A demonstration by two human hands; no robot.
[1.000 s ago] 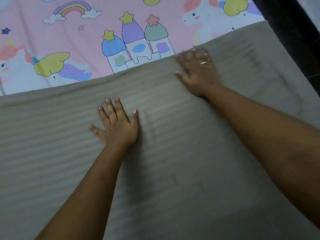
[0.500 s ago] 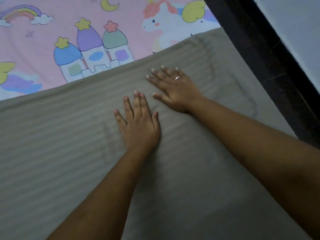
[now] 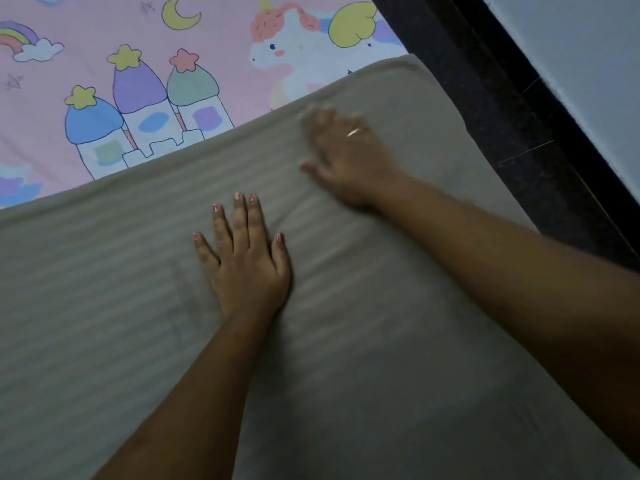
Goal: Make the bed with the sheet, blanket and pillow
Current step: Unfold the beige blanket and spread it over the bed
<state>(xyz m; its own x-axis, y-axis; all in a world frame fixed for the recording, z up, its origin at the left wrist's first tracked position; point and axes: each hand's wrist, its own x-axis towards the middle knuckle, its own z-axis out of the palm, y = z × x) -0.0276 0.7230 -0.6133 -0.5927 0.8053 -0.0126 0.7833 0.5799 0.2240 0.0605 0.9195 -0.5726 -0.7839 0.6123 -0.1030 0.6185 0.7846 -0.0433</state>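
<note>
Both hands are flat on the grey striped blanket (image 3: 121, 306), which lies spread over the pink cartoon sheet (image 3: 86, 64) on the bed. Left hand (image 3: 246, 265): fingers straight, palm down, no grip on anything. Right hand (image 3: 346, 161), ring (image 3: 353, 132) showing, lies near the blanket's top edge, fingers blurred but spread, nothing clamped. Dark floor (image 3: 519, 116) beside the bed.
</note>
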